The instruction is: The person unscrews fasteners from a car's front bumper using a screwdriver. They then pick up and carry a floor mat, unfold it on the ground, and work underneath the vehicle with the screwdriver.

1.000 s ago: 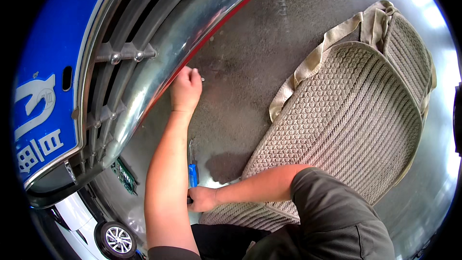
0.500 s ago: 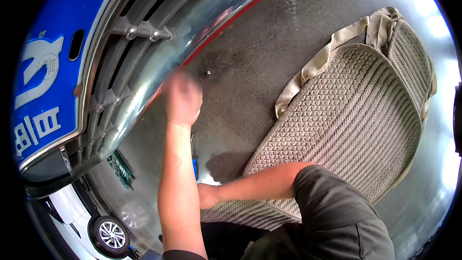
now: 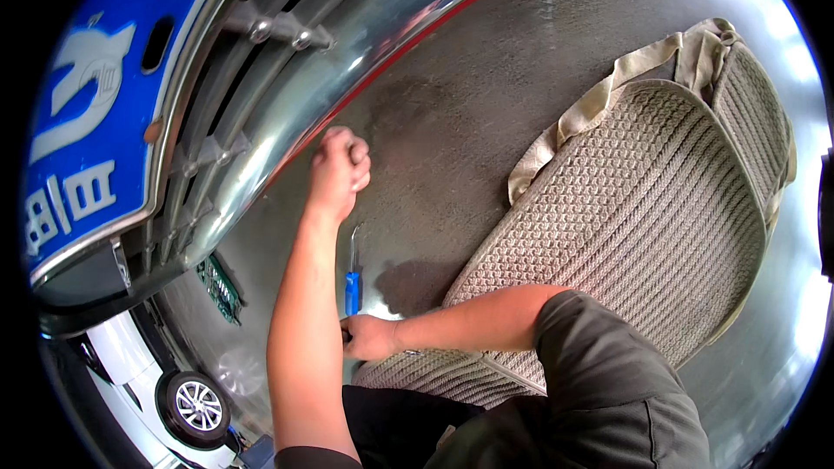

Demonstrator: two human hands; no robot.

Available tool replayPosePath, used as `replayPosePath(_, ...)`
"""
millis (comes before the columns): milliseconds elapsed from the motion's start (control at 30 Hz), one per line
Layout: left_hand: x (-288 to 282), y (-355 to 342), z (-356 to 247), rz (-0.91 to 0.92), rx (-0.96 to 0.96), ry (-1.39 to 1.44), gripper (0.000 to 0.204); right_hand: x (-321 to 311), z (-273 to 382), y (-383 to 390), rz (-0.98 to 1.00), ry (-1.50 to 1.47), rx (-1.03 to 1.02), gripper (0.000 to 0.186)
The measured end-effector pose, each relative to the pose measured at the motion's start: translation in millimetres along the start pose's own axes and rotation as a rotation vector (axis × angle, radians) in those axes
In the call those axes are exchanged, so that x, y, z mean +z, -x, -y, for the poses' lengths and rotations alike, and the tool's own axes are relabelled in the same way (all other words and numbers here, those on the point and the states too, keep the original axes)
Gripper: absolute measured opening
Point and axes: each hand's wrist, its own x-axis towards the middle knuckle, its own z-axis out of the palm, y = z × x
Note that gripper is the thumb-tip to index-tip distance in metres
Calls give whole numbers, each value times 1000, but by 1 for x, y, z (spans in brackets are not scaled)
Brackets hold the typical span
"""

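- Left hand (image 3: 341, 172): bare, fingers curled into a loose fist with the thumb drawn in; raised just beside the bumper's lower edge. Whether anything sits inside the fist is hidden.
- Right hand (image 3: 369, 337): bare, fingers bent, partly behind the left forearm; lower than the left hand and apart from it. A small dark part shows at the fingers; whether they are closed on it cannot be told.
- Hand tool (image 3: 352, 293): smooth, bright blue handle, narrow and straight-sided; slim metal shaft, apparently bent at the tip. Located between the two hands, shaft toward the left one, handle end just above the right one; contact with the fingers unclear.
- Bumper (image 3: 356, 61): glossy, silvery, curved, with soft reflections; to the left of the floor area.
- Red strip (image 3: 452, 17): thin, running along the bumper's lower edge.
- Grille bars (image 3: 208, 104): rounded, grey, joined by a crosspiece with domed metal studs (image 3: 302, 39).
- Plate (image 3: 139, 91): flat, blue, raised white characters, one oblong slot.
- Woven pad (image 3: 608, 208): beige, coarse ribbed and knotted weave, bound edge, fabric strap (image 3: 591, 108); spread at right.
- Floor (image 3: 434, 182): grey, speckled, dull-sheened.
- Wheel (image 3: 198, 406): black tyre, silver multi-spoke rim.
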Motion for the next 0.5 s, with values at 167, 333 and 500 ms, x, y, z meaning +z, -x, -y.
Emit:
replayPosePath(167,-71,109,7,48,94,541,6,-19,12,9,-105,-128,176,38)
replayPosePath(333,-146,212,57,-509,-40,21,14,-12,20,8,-51,-142,229,37)
replayPosePath(500,-161,262,139,-327,100,-1018,42,-15,34,15,-7,-449,143,23)
